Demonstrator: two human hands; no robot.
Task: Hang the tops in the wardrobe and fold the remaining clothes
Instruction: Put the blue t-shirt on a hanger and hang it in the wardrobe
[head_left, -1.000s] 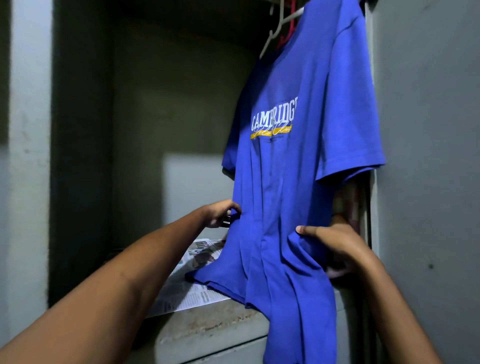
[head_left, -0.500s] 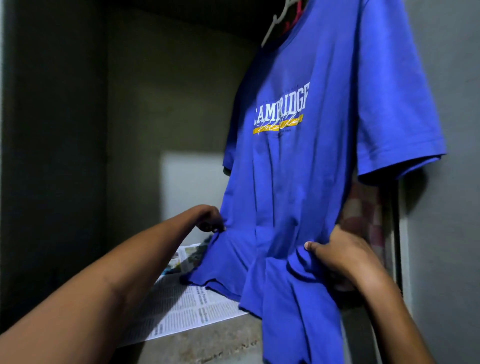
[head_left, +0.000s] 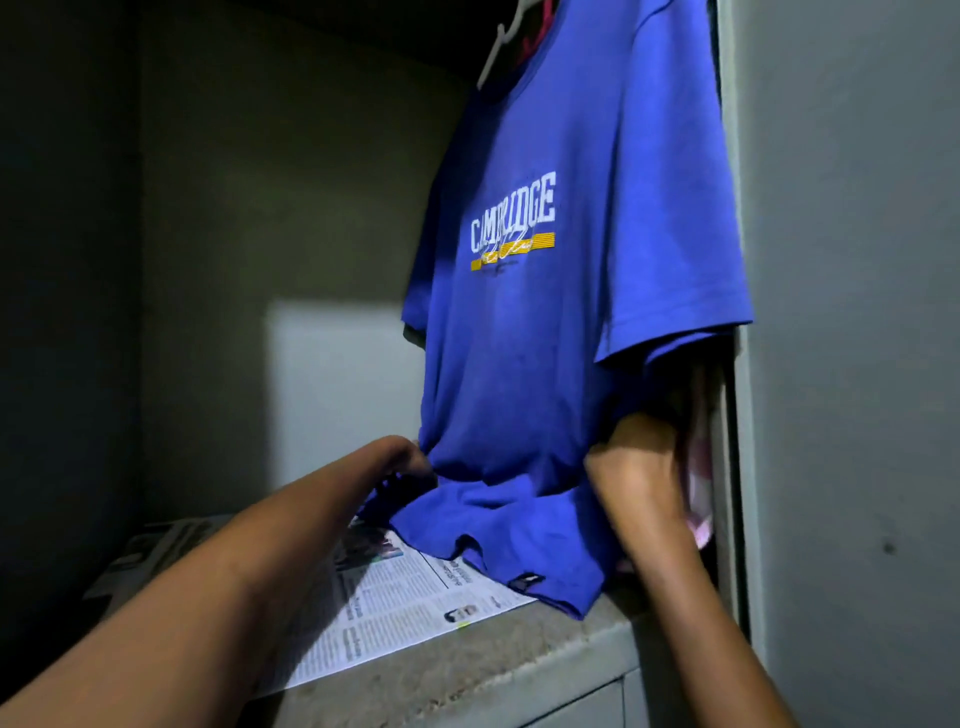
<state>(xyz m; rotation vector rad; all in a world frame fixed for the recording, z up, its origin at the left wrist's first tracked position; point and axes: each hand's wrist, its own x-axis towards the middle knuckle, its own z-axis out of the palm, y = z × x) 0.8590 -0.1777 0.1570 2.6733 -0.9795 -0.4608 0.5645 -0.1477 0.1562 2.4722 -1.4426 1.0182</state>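
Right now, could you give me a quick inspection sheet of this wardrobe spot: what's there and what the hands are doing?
Surface: speckled stone shelf, lined with a newspaper.
Job's things: blue T-shirt hangs on a white hanger; its hem lies bunched on the shelf.
Clutter: pink checked cloth behind the shirt, at the right wall.
Hands: left hand grips the shirt's left edge; right hand is at its right edge, fingers hidden behind the fabric.
Cables: nothing seen.
Surroundings: dim grey wardrobe walls; a red hanger behind the white one.
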